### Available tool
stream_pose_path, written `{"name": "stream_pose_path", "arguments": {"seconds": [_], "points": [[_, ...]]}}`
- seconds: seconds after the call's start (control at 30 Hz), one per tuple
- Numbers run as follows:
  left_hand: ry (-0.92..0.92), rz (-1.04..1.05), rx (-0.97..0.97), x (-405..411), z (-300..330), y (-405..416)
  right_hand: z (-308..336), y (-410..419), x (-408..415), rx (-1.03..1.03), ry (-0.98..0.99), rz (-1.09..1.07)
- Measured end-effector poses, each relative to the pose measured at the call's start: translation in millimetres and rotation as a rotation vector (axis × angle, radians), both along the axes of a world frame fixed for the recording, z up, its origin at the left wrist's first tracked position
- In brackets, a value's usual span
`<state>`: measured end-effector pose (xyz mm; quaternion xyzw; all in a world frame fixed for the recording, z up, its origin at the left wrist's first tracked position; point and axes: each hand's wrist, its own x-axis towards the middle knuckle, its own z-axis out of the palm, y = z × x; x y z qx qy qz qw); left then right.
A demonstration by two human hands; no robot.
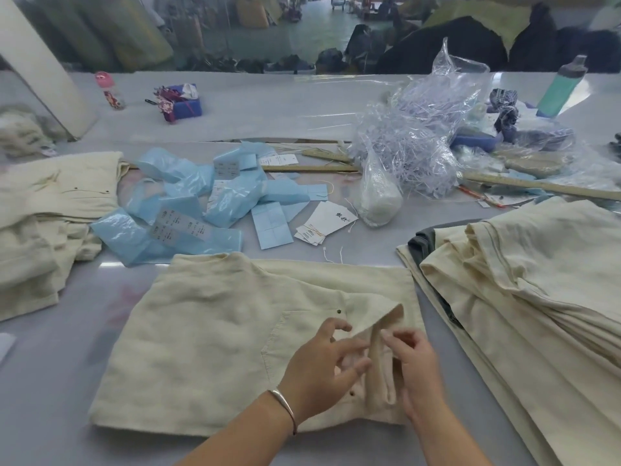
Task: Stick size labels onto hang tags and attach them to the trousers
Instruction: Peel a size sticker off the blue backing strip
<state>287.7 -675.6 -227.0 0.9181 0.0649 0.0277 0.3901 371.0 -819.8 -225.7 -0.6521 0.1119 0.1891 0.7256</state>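
A folded pair of cream trousers (208,338) lies flat in front of me on the table. Its fly flap (379,364) is turned open near the waistband. My left hand (322,368), with a silver bangle on the wrist, rests on the cloth just left of the flap, fingers spread and lightly bent. My right hand (416,364) touches the flap's right edge with curled fingers; whether it pinches the cloth is unclear. White hang tags (324,223) with strings lie beyond the trousers. Grey size labels (174,227) sit on blue plastic bags (201,196).
A stack of cream trousers (524,280) fills the right side, another heap (40,223) the left. Crumpled clear plastic (420,139), a wooden ruler (524,183), a green bottle (561,85), a small pink bottle (111,90) and a blue pouch (183,102) lie farther back.
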Motion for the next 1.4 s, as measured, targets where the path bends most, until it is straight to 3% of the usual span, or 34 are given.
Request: {"name": "stream_pose_path", "arguments": {"seconds": [0.1, 0.2, 0.33, 0.6, 0.83, 1.0, 1.1, 1.2, 1.4], "points": [[-0.019, 0.142, -0.291, -10, 0, 31, 17, 26, 2, -0.304, -0.332, -0.174], [0.044, 0.371, -0.430, -26, -5, 82, 33, 75, -3, -0.267, -0.523, -0.084], [0.038, 0.643, -0.430, -55, -9, 170, 27, 156, -13, -0.168, -0.509, 0.149], [-0.042, 1.132, -0.466, -93, -16, 371, 11, 363, -6, -0.339, -0.518, 0.515], [-0.063, 1.164, -0.654, -67, -33, 474, 4, 477, 35, -0.607, -0.642, 0.657], [-0.071, 1.113, -0.702, -35, -33, 500, 5, 506, 53, -0.779, -0.564, 0.842], [-0.082, 1.057, -0.565, -24, -33, 504, 10, 515, 54, -0.550, -0.514, 0.734], [-0.079, 1.012, -0.193, -18, -29, 499, 23, 525, 52, -0.286, -0.428, 0.512], [-0.138, 0.911, 0.087, -3, -9, 495, 33, 540, 37, -0.122, -0.322, 0.442]]}}
